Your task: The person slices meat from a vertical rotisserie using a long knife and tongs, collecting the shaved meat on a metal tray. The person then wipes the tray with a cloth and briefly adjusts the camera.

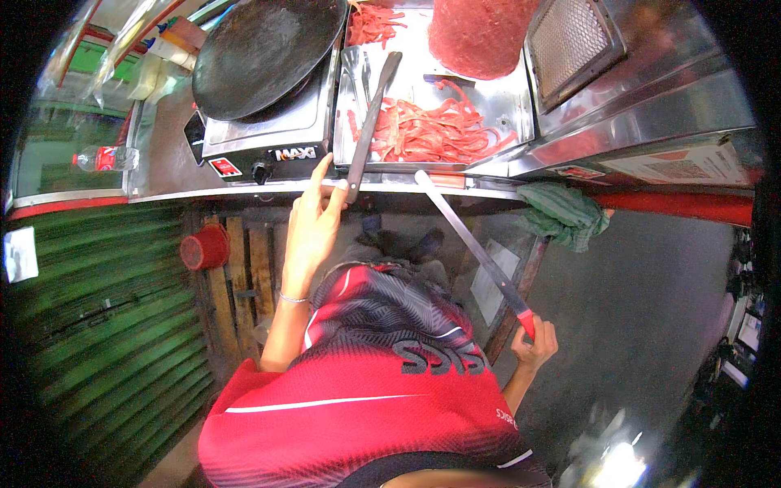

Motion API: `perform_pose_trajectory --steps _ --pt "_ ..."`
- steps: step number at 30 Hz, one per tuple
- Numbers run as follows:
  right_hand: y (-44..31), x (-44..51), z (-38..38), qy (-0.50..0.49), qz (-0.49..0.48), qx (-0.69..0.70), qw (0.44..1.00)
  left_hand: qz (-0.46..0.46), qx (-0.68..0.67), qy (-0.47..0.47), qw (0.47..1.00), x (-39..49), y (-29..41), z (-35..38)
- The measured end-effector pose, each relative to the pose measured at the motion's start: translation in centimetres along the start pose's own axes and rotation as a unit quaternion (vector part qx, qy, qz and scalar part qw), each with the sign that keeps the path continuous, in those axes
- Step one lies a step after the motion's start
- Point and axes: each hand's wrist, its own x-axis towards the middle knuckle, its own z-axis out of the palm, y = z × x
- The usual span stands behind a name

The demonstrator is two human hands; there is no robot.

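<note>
My right hand (535, 341) grips the red handle of a long slicing knife (470, 241). Its blade slants up and left, the rounded tip near the tray's front edge. My left hand (314, 222) is at the counter edge, index finger stretched out. Its thumb meets the near end of a long dark-handled utensil (369, 131); whether hidden fingers hold it is unclear. That utensil lies across a metal tray (415, 67), beside metal tongs (359, 76). Thin reddish meat strips (436, 131) fill the tray's front, below a large meat cylinder (479, 36).
Left of the tray, a black pan (268, 55) sits on a gas stove (262, 143). A mesh burner panel (570, 49) stands at the right. A green cloth (564, 213) hangs over the counter edge. A plastic bottle (107, 158) and a red bucket (204, 247) are leftward.
</note>
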Motion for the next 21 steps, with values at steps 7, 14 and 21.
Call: perform_pose_trajectory --steps 7,14,21 --pt "-2.6 3.2 0.4 0.004 -0.008 0.010 1.000 0.029 0.073 0.159 0.984 -0.3 1.5 -0.9" --pt "-14.6 9.8 3.5 -0.083 0.113 0.180 0.974 0.267 0.074 0.053 0.960 -0.2 7.1 1.3" --pt "-22.9 16.7 9.5 -0.171 0.059 0.341 0.922 0.478 0.339 -0.199 0.786 3.8 8.7 10.1"
